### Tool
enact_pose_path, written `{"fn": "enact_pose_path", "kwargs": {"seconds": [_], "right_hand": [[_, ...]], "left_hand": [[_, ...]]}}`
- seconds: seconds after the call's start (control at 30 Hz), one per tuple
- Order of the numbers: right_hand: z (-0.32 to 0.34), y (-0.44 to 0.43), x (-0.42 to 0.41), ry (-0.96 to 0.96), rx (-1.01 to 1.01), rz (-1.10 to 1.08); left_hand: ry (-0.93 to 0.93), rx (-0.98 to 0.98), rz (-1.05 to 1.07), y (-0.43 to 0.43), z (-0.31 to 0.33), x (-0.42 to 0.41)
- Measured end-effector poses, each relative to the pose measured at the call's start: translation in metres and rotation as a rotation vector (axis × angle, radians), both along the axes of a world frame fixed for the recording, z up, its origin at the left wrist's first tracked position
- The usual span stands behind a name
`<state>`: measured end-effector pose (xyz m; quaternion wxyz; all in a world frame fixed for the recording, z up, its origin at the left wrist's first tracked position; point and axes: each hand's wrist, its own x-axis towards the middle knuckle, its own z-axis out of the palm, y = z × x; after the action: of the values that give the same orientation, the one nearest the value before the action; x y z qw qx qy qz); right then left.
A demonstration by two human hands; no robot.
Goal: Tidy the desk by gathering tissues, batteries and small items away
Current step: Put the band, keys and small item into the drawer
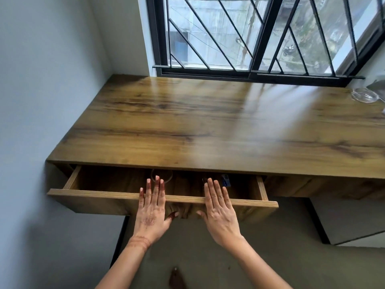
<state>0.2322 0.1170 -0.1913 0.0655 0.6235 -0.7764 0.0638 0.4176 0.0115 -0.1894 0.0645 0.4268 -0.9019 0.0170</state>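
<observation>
Glass dish (363,95) at desk's (187,122) far right (hands (151,207) (219,211) flat on drawer (93,193))

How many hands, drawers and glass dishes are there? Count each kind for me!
Hands: 2, the left hand and the right hand
Open drawer: 1
Glass dish: 1
Total: 4
</observation>
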Motion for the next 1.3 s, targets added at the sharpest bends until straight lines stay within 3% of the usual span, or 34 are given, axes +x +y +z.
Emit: {"fn": "enact_pose_path", "kwargs": {"seconds": [0.3, 0.47, 0.77, 1.3], "right_hand": [[0.020, -0.064, -0.045, 0.135, -0.021, 0.029], [0.018, -0.086, -0.058, 0.179, -0.002, -0.007], [0.010, -0.091, -0.057, 0.184, -0.148, -0.020], [0.020, -0.092, -0.054, 0.095, -0.094, -0.042]], "left_hand": [[-0.087, -0.103, -0.107, -0.086, 0.029, -0.039], [-0.099, -0.048, -0.158, -0.116, 0.030, -0.048], [0.056, -0.007, -0.200, -0.115, 0.018, -0.043], [0.070, 0.040, -0.105, -0.113, 0.025, -0.052]]}}
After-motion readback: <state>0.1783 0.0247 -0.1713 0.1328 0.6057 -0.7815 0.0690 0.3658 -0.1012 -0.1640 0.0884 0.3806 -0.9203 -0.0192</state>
